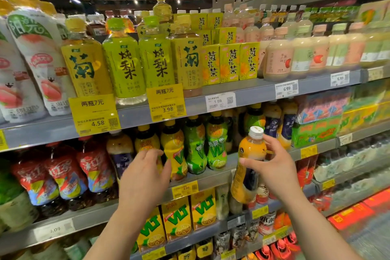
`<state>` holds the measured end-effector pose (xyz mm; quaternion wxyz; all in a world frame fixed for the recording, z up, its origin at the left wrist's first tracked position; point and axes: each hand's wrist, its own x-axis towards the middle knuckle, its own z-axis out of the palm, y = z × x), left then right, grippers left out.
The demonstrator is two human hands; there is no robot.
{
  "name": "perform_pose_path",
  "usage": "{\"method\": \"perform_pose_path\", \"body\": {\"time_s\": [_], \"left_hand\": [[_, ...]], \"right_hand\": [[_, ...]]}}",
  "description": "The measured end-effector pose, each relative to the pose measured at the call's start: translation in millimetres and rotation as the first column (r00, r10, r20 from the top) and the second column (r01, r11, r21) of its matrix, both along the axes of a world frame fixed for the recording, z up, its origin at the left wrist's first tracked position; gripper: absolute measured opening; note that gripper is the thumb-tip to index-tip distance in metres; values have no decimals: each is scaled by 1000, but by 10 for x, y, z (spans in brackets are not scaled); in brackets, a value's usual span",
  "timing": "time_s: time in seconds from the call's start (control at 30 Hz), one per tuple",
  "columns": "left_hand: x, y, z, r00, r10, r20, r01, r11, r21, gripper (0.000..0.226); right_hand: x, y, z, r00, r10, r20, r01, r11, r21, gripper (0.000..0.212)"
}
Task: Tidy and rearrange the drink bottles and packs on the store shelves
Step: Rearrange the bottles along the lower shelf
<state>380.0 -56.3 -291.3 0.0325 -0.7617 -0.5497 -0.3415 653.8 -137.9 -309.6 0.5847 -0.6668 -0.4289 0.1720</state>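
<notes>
The left hand reaches toward the middle shelf, fingers loosely spread and holding nothing, its fingertips at the yellow lemon tea bottle; contact is unclear. To its right, the right hand grips an orange juice bottle with a white cap, nearly upright, just in front of the shelf's gap beside the green bottles, so it is the nearer hand for placing.

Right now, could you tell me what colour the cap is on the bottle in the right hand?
White, on the cap, head view.
</notes>
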Motion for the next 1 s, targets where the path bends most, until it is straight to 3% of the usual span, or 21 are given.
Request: {"method": "perform_pose_path", "body": {"time_s": [0.23, 0.43, 0.63, 0.8, 1.0], "left_hand": [[908, -97, 7, 970, -236, 58, 239, 969, -67, 33], [1795, -53, 37, 938, -318, 138, 336, 931, -144, 53], [2574, 182, 63, 950, -221, 218, 278, 919, -280, 87], [2931, 357, -32, 976, -34, 216, 106, 937, -332, 61], [3147, 476, -118, 967, 61, 246, 20, 950, -313, 60]], "right_hand": [[621, -121, -64, 1000, -12, 6, 12, 999, -44, 73], [1255, -251, -21, 1000, 15, 14, -14, 997, -76, 70], [1821, -288, 10, 998, 53, 14, -51, 991, -124, 76], [2119, -268, 85, 993, 121, 17, -118, 983, -141, 69], [2358, -190, 148, 969, 244, 30, -237, 960, -151, 67]]}}
